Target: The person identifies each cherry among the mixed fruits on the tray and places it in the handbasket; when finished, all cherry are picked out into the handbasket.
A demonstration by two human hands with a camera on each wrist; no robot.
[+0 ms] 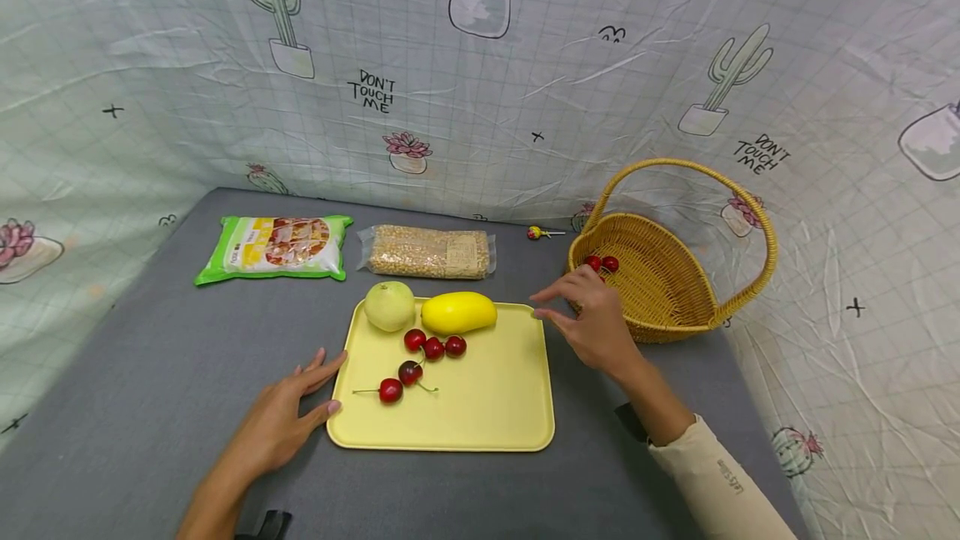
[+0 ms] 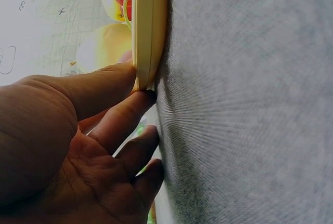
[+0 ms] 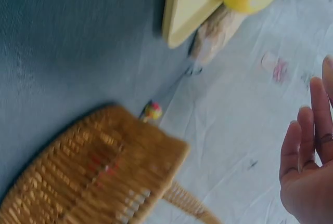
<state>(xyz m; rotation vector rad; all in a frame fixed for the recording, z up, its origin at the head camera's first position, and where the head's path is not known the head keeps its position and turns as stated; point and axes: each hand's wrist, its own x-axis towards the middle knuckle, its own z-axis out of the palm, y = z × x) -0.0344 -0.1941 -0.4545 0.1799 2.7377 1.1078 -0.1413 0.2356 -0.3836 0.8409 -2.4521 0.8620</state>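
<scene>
A yellow tray (image 1: 495,407) carries a pale green round fruit (image 1: 389,307), a yellow mango (image 1: 459,313) and several dark red cherries (image 1: 391,391). At the tray's left side, my left hand (image 1: 281,419) touches the rim with thumb and fingertips; the left wrist view shows the thumb (image 2: 104,86) against the tray edge (image 2: 148,31). Nothing is held by my right hand (image 1: 592,319), raised between the tray's right side and the wicker basket (image 1: 660,273), thumb and fingers apart. Cherries (image 1: 611,264) lie inside the basket, partly hidden by that hand.
Behind the tray lie a green and white food bag (image 1: 281,247) and a clear pack of yellowish grains (image 1: 427,252). A lollipop (image 1: 535,232) rests near the back edge, left of the basket. Patterned cloth (image 1: 465,107) hangs behind the grey table (image 1: 150,382).
</scene>
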